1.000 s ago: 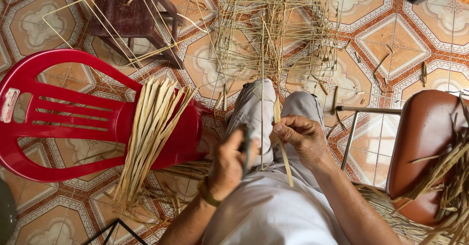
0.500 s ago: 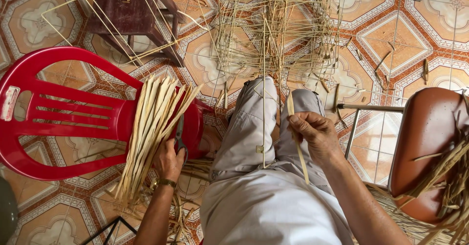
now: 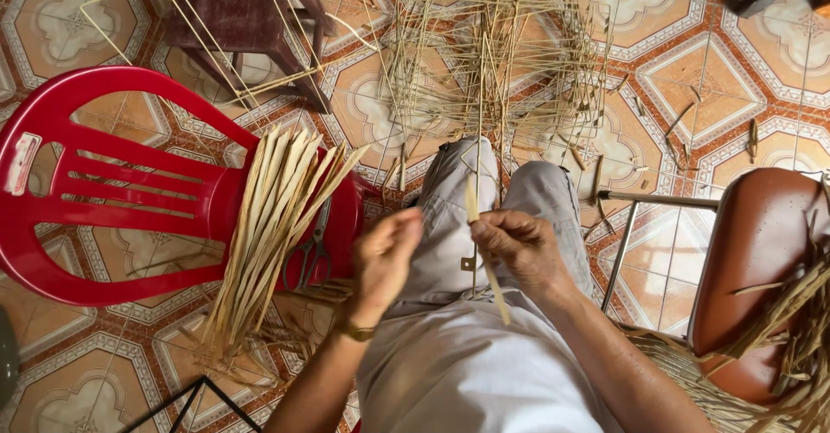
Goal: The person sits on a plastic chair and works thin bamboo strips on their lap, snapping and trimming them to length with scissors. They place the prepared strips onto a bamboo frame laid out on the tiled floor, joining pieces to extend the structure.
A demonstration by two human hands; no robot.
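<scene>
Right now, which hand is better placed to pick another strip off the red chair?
Left, probably. The left hand is free and nearer the strips on the red chair; the right hand already pinches a strip.

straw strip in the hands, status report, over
Right hand pinching straw strip upright over lap. Left hand open beside it, not touching. Nothing blocking.
</scene>
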